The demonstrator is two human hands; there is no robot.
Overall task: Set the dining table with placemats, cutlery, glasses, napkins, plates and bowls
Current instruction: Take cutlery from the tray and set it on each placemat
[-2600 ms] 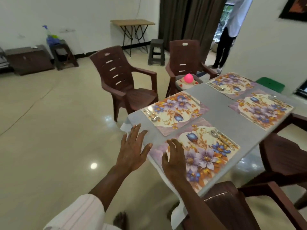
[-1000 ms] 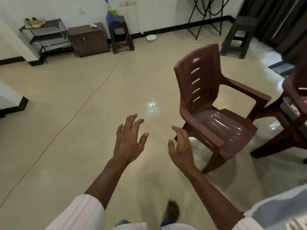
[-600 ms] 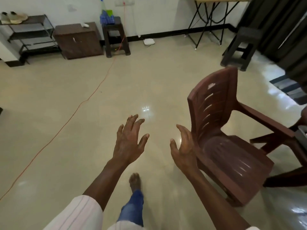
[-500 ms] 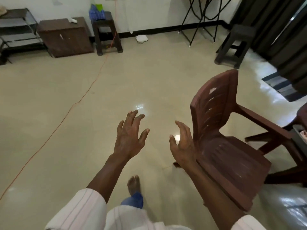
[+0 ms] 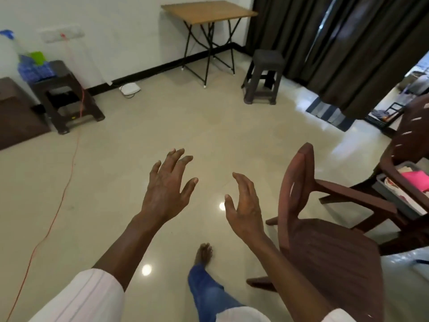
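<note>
— where is the next thing we need?
— the pink napkin [image 5: 415, 180] lies in the grey tray [image 5: 398, 202] on the far chair [image 5: 408, 140] seat, well to our right.
— and our hands?
— left hand [image 5: 166, 194] and right hand [image 5: 243, 205] are spread and empty over the floor; the right is nearer.

No legible text anywhere

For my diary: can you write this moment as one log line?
left hand open, empty | right hand open, empty | brown plastic armchair beside right hand
</note>
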